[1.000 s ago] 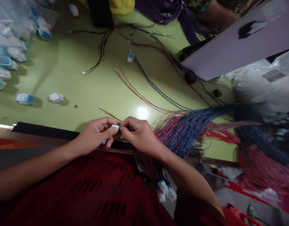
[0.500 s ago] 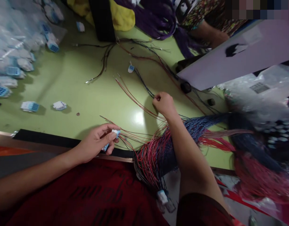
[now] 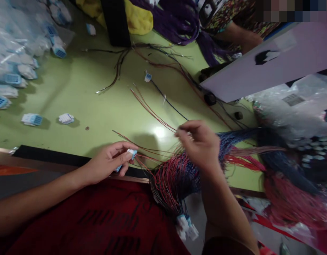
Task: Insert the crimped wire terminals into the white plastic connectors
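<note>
My left hand [image 3: 112, 160] is closed at the table's front edge, with thumb and fingers pinching a white and light-blue wire connector [image 3: 131, 153]. Thin red wires run from this connector toward the wire bundle [image 3: 176, 177]. A second blue connector [image 3: 118, 168] shows below the fingers, against the palm. My right hand [image 3: 202, 143], slightly blurred, is over the bundle with thumb and forefinger together; anything between them is hidden. Loose red wires [image 3: 150, 110] reach its fingertips. Beyond it lies a dark blue twisted wire [image 3: 175, 107] with a small white-blue connector [image 3: 148, 76] at its end.
Bagged connectors [image 3: 17, 46] are heaped at the left, with two loose connectors [image 3: 32, 119] [image 3: 66, 118] nearby. Dark wires [image 3: 118, 67] cross the back around a black post [image 3: 115, 23]. A pale panel [image 3: 267, 60] stands at right; another person's arm [image 3: 239, 35] is behind it.
My right hand has let go of the dark blue wire and moved down and right, over the bundle. The wire now lies straighter. My left hand keeps its hold on the connector.
</note>
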Tool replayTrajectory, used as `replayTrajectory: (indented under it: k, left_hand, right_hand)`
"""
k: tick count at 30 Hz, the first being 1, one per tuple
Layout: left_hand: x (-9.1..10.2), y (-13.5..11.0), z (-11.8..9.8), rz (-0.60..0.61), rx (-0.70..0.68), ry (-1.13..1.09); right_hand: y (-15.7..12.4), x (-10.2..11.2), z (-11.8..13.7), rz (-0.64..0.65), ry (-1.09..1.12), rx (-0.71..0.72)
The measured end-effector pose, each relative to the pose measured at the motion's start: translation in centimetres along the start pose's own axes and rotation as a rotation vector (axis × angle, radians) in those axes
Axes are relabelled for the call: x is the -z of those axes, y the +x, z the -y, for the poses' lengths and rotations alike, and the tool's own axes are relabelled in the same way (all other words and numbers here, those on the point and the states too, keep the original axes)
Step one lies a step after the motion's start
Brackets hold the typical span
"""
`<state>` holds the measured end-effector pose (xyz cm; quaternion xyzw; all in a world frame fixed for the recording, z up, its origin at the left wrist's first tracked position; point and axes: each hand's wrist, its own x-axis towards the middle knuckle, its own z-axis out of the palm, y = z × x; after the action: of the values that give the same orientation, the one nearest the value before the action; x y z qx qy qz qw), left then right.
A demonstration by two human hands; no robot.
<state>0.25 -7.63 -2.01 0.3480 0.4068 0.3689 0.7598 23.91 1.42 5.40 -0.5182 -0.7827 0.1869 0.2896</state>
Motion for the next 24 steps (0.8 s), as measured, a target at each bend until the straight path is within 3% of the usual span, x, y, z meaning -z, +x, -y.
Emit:
replayTrajectory:
  k: [2, 4, 8, 10, 20, 24]
  left_hand:
    - [0.0, -0.1, -0.1, 0.014, -0.011, 0.017]
    - [-0.1, -0.1, -0.1, 0.021, -0.022, 0.008]
    - [-0.1, -0.2, 0.0, 0.013, -0.024, -0.033]
    - [-0.1, -0.2, 0.0, -0.01, -0.017, -0.053]
    - [-0.3, -0.1, -0.3, -0.066, -0.01, -0.077]
    - [-0.8, -0.2, -0.4, -0.104, 0.041, 0.011]
  right_hand:
    - [-1.6, -1.6, 2.4, 0.309, 0.12, 0.146]
    - [-2.8, -3.1, 3.6, 0.428, 0.244, 0.143]
    - [-4.0, -4.8, 3.1, 0.355, 0.285, -0.11]
    - [-4.1, -4.9, 2.6, 0.337, 0.289, -0.16]
    - [-4.5, -4.7, 2.6, 0.342, 0.232, -0.163]
    - [-4.6, -4.5, 2.9, 0.326, 0.197, -0.124]
